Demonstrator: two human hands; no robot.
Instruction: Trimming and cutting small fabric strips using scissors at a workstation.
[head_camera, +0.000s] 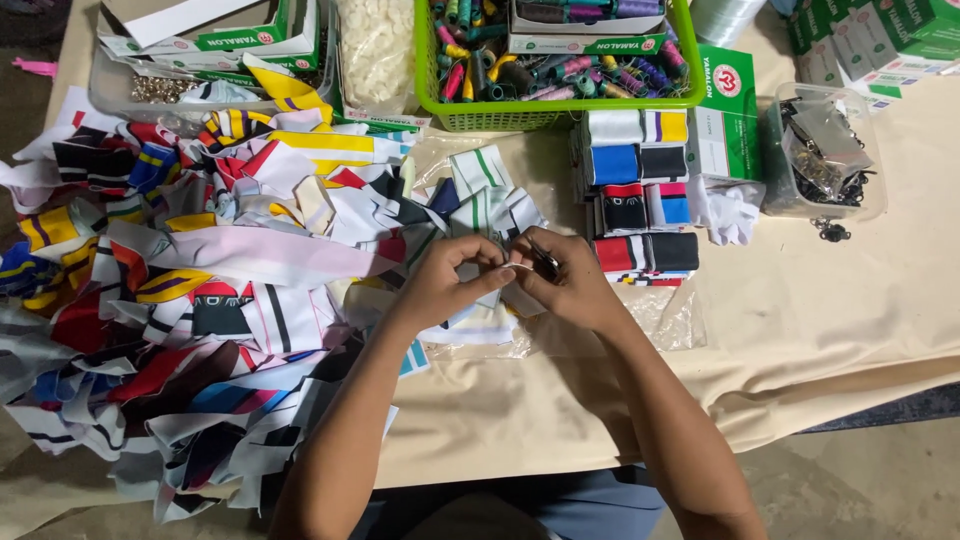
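Note:
My left hand (450, 277) and my right hand (570, 282) meet over the middle of the cloth-covered table (820, 310). Together they pinch a small white fabric piece (516, 268) between the fingertips. My right hand also grips a small dark metal tool (543, 258), perhaps snips, its tip at the fabric. Under the hands lie white pieces with green stripes (485, 190) on a clear plastic sheet (660, 315).
A big heap of multicoloured fabric strips (200, 280) fills the left side. Folded coloured pieces are stacked (640, 195) at centre right. A green basket of thread spools (560, 60), green and white boxes (725, 115), a bag of white buttons (375, 45) and a clear tub of dark metal parts (825, 150) line the back.

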